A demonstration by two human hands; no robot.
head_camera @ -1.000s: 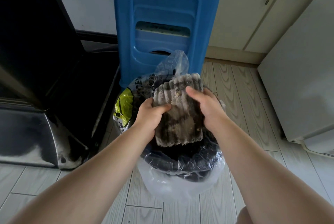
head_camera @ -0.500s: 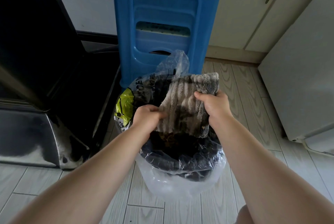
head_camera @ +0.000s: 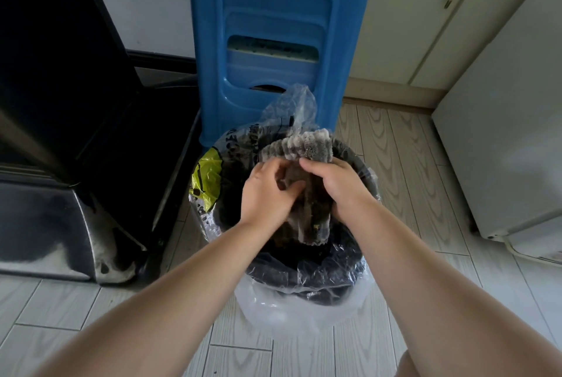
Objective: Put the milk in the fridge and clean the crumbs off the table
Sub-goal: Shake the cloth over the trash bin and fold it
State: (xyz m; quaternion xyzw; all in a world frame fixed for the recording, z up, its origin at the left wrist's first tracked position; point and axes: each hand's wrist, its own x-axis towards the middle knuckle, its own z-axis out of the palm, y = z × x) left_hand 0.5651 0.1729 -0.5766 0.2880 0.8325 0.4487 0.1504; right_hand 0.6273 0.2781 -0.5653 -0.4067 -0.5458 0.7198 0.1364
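- Your left hand and right hand are both over the bin, close together, nearly touching.
- Both hold the grey ribbed cloth, bunched between them right above the bin opening.
- Right hand: fingers curled and clamped on the cloth's right side, thumb across the top fold.
- Left hand: fingers bent in against the cloth's left side, pinching it; fingertips partly hidden in the folds.
- Cloth top edge sticks up above both hands; lower end hangs down inside the bin mouth, w/ dark stains and a few small yellowish bits on it.
- Bin is dark, lined w/ a clear plastic bag that spills over the rim and down the front to the floor.
- Yellow plastic is tucked at the bin's left rim.
- Blue plastic stool stands just behind the bin, against the wall.
- Dark appliance w/ a shiny metal base is at left; white fridge at right, door closed.
- Milk and desk aren't in view.
- Both forearms are bare, reaching in from the bottom of view.
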